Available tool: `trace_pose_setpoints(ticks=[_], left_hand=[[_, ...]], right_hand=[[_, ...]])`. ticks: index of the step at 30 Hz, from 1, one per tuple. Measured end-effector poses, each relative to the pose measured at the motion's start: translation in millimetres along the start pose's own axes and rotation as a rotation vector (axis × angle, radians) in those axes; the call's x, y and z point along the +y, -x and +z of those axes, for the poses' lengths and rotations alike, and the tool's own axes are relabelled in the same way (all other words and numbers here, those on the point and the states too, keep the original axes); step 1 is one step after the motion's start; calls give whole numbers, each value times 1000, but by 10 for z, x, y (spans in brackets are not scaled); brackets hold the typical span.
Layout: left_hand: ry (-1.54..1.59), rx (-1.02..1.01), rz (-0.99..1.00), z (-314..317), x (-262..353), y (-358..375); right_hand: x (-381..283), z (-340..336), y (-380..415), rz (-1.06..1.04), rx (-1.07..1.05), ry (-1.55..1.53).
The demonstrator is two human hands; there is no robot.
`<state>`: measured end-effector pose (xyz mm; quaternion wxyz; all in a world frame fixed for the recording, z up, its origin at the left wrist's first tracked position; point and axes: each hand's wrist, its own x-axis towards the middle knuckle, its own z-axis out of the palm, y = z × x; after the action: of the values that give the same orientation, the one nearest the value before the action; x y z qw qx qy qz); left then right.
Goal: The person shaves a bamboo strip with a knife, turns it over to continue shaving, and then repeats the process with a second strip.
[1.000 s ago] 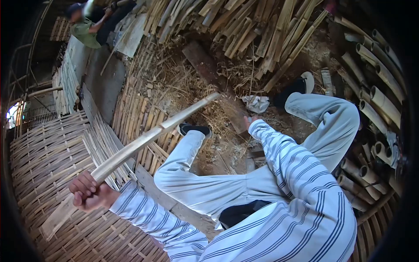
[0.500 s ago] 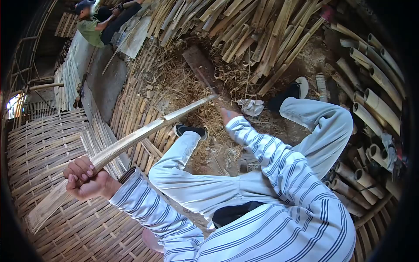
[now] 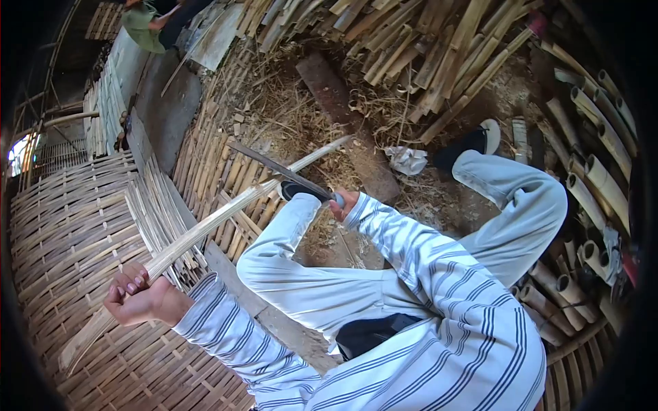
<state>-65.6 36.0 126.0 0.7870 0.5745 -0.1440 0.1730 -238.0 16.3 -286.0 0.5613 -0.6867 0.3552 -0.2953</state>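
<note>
My left hand (image 3: 147,296) is curled around a long, pale split bamboo strip (image 3: 209,220) near its lower left end. The strip slants up to the right, its far tip over the shavings and a dark board (image 3: 325,85). In my right hand (image 3: 346,204) is the grey handle of a long knife (image 3: 277,168). Its dark blade points up and left, crossing over the strip in this view, close to my shoe (image 3: 303,190). My right fingers are closed round the handle.
Woven bamboo matting (image 3: 75,226) spreads at left, with thin slats (image 3: 161,219) on it. Split bamboo (image 3: 439,48) is heaped at the top, and bamboo tubes (image 3: 603,185) are stacked at right. Crumpled paper (image 3: 406,159) lies near the board. Another person (image 3: 145,31) sits at upper left.
My right hand has come down and left, and the knife blade now shows across the strip. The strip has turned slightly in my left hand, whose fingers look a little looser.
</note>
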Motion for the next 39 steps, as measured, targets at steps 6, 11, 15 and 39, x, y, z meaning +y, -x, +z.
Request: trace_pose_setpoints(ticks=[6, 11, 15, 39], left_hand=[[-169, 62, 136, 113, -50, 90], [-166, 16, 155, 185, 25, 156], [-137, 16, 141, 237, 33, 186], [47, -238, 110, 87, 77, 251]], right_hand=[[-1147, -207, -211, 55, -11, 225], [-741, -149, -292, 343, 27, 93], [-179, -244, -462, 716, 1, 117], [-1388, -372, -224, 69, -77, -116]])
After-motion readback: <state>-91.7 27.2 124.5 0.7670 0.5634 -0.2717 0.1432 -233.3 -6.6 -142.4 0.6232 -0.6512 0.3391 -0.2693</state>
